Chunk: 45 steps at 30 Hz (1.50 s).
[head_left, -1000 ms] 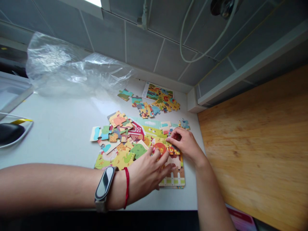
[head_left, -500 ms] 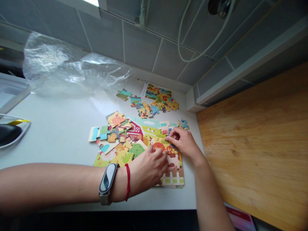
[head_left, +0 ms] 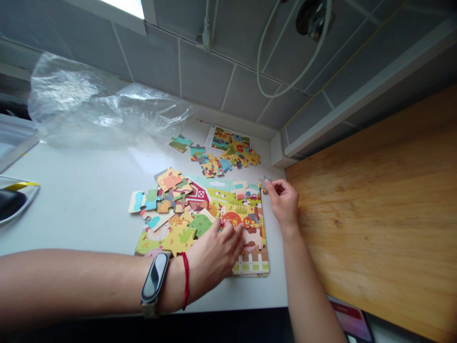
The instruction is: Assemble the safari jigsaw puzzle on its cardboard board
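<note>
My left hand (head_left: 219, 245) lies over the assembled farm-picture puzzle (head_left: 250, 267), its fingers bent and drawn together at the lower edge of a piece with an orange lion (head_left: 233, 218). The thumb is partly hidden. Right of the puzzle's upper corner, my right hand (head_left: 285, 200) pinches a small blue-grey and yellow puzzle piece (head_left: 264, 185) between thumb and fingers. Many loose puzzle pieces (head_left: 171, 200) lie heaped on the left half of the farm picture, among them a green one (head_left: 201, 223) close to my left fingers.
Behind the puzzle lie more loose pieces (head_left: 214, 164) and a small picture card (head_left: 228, 138). Crumpled clear plastic (head_left: 107, 109) sits at the back left. A wooden board (head_left: 374, 214) borders the white table (head_left: 82, 200) on the right. A white cable (head_left: 260, 71) hangs on the tiled wall.
My right hand has moved from beside the lion pieces to the right and pinches the piece beyond the puzzle's upper right corner. My left hand stays nearly in place.
</note>
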Each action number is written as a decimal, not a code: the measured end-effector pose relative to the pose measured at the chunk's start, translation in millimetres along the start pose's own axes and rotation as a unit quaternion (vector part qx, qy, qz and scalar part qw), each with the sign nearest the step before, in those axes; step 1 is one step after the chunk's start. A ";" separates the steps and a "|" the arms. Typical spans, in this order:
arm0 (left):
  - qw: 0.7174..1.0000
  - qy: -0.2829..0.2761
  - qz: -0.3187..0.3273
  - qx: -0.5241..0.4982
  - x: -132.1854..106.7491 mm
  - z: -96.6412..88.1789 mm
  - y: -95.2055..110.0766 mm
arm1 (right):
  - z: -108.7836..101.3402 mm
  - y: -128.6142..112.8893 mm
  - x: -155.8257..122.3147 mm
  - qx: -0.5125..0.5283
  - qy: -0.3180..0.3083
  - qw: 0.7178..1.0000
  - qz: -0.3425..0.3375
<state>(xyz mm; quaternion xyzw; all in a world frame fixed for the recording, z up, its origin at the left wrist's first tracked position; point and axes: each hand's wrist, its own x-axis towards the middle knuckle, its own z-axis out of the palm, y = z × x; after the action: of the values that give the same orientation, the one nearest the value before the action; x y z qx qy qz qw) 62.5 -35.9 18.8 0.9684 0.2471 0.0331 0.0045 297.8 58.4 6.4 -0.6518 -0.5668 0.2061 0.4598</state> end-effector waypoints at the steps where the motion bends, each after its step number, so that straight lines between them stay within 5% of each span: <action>1: 1.000 0.000 -0.005 -0.004 0.4 -0.4 0.0 | 0.6 1.4 0.7 0.000 0.005 1.000 0.002; 8: 1.000 0.007 -0.003 -0.029 7.0 -5.4 -8.0 | -15.7 26.7 14.5 -0.025 0.072 0.997 0.023; 17: 0.999 0.014 -0.010 -0.043 10.5 -7.3 -13.0 | -21.3 49.0 14.5 -0.218 -0.055 0.974 -0.016; 26: 0.998 0.015 0.021 -0.057 9.5 -8.4 -12.4 | -19.5 52.7 16.8 -0.176 -0.053 0.983 -0.027; 35: 0.997 0.016 0.029 -0.074 4.8 -6.2 -8.5 | -17.0 31.3 13.8 -0.062 0.019 0.997 -0.040; 40: 0.994 0.017 -0.007 -0.109 14.9 -12.4 -37.3 | -10.1 29.9 13.1 0.074 0.070 0.995 0.019; 45: 0.990 0.051 -0.069 -0.109 34.1 13.1 -94.1 | 2.9 27.5 8.1 0.136 0.048 0.989 0.035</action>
<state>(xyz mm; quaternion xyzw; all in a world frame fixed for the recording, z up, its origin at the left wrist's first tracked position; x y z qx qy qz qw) 48.3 63.1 5.5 0.9398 0.3082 0.1091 0.0997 312.8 68.8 -15.9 -0.6116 -0.4876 0.2655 0.5637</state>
